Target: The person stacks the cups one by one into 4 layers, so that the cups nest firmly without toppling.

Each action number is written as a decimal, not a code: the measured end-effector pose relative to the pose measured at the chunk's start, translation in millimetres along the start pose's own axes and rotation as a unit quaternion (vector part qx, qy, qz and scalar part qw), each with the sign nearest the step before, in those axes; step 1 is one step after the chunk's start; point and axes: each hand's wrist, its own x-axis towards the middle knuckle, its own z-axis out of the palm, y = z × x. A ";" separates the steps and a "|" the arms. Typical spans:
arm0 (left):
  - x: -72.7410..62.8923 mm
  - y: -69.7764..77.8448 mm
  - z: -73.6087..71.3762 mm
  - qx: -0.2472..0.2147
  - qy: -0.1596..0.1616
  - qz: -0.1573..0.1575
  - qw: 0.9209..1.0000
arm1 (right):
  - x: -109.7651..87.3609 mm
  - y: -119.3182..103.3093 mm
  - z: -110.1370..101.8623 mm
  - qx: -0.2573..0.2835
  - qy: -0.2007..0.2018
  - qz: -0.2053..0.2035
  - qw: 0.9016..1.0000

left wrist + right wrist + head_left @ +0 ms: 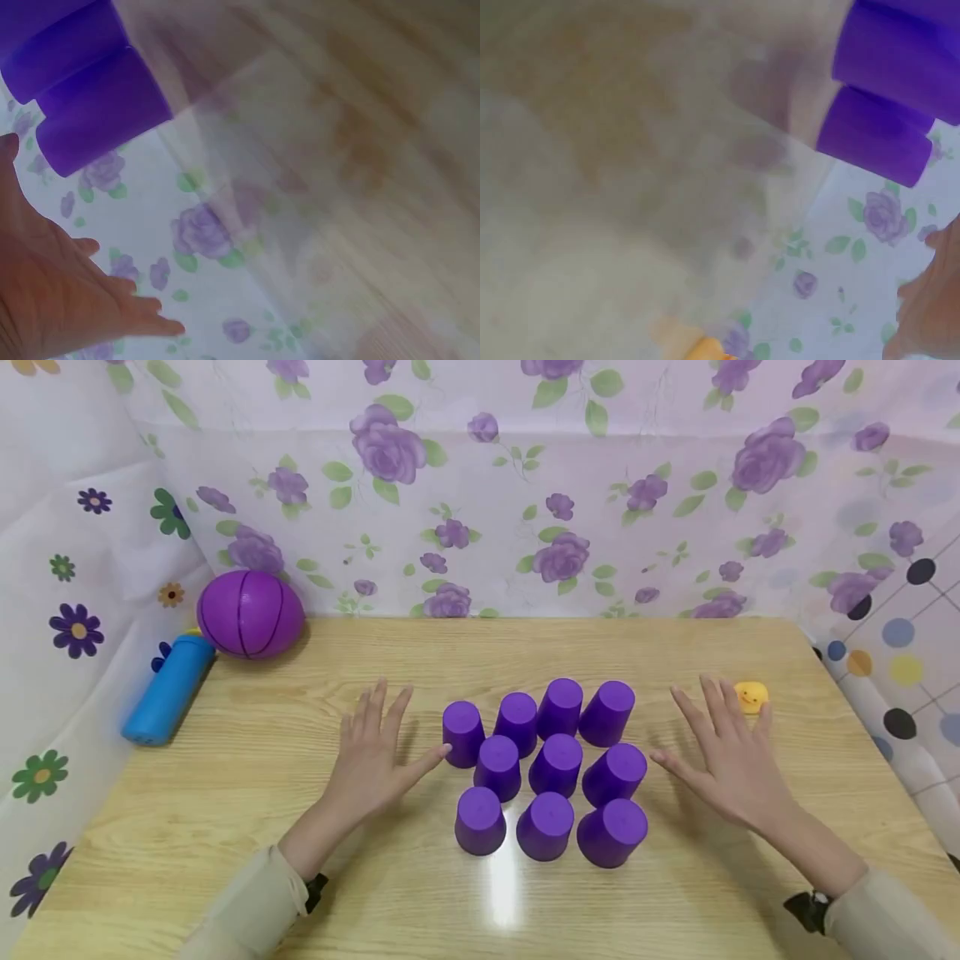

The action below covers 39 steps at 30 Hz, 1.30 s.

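Several purple cups stand upside down in three loose rows on the wooden table. My left hand is spread to the left of them, its thumb tip beside or touching the leftmost back cup; I cannot tell which. To the right of the rows, my right hand is spread too, holding nothing, its thumb a little apart from the nearest cup. Both wrist views show cups near the hands, the left hand at lower left and the right hand at the right edge.
A small yellow duck-like toy lies just beyond my right fingers. At the back left corner sits a purple ball, with a blue cylinder lying at the table's left edge. Flowered cloth hangs behind the table.
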 end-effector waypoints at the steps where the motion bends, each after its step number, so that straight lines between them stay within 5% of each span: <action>1: 3.0 2.7 0.4 -0.007 -0.003 0.010 1.000 | 5.0 0.3 -1.6 0.006 -0.003 -0.008 1.000; 7: 23.5 17.9 -0.2 -0.090 -0.036 0.061 0.993 | 43.8 6.4 -7.7 0.061 -0.020 -0.071 0.995; 12: 39.5 24.7 0.7 -0.212 -0.089 0.105 0.967 | 73.3 0.8 -7.7 0.107 -0.021 -0.134 0.985; 16: 48.3 23.7 -2.1 -0.243 -0.104 0.141 0.954 | 92.4 -23.2 -7.2 0.133 -0.050 -0.164 0.976; 27: 50.6 8.9 -6.9 -0.239 -0.119 0.158 0.951 | 124.9 -88.4 2.7 0.171 -0.180 -0.241 0.938; 33: 52.3 6.3 -4.3 -0.239 -0.115 0.150 0.952 | 131.7 -102.2 10.6 0.179 -0.192 -0.290 0.920; 39: 51.1 3.1 -2.1 -0.245 -0.115 0.133 0.954 | 132.4 -110.9 11.8 0.147 -0.184 -0.318 0.918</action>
